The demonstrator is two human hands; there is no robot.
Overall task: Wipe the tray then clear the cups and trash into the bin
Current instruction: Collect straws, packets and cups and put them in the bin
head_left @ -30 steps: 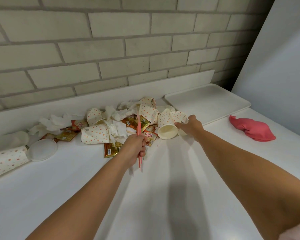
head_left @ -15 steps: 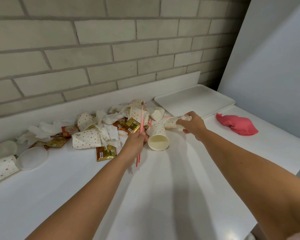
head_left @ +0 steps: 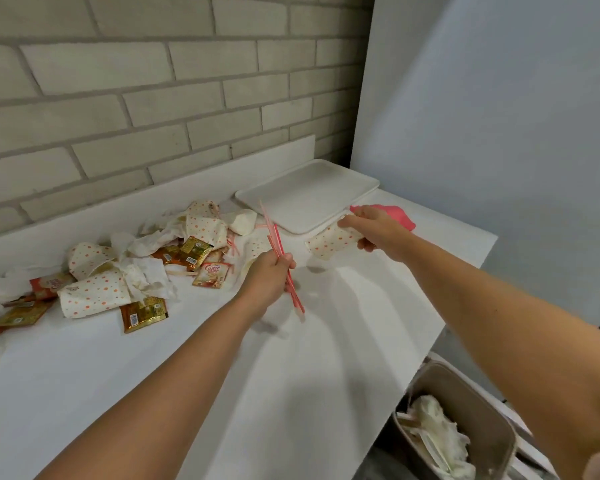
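My left hand (head_left: 267, 278) grips a bundle of red straws (head_left: 278, 249) over the white counter (head_left: 222, 375). My right hand (head_left: 378, 230) holds a dotted paper cup (head_left: 329, 242) on its side, lifted just in front of the white tray (head_left: 305, 199). The tray lies flat at the back right. A heap of trash (head_left: 174, 247) with dotted cups, crumpled napkins and brown sachets spreads along the back left. The bin (head_left: 465, 420) stands below the counter's right edge, with tissue paper in it.
A pink cloth (head_left: 400, 216) lies right of the tray, partly behind my right hand. A brick wall runs along the back and a plain grey panel closes the right side. The counter ends at the right above the bin.
My right hand has lifted the dotted cup out of the heap and carried it right. My left hand has raised the straws. The view has swung right, bringing the bin into sight.
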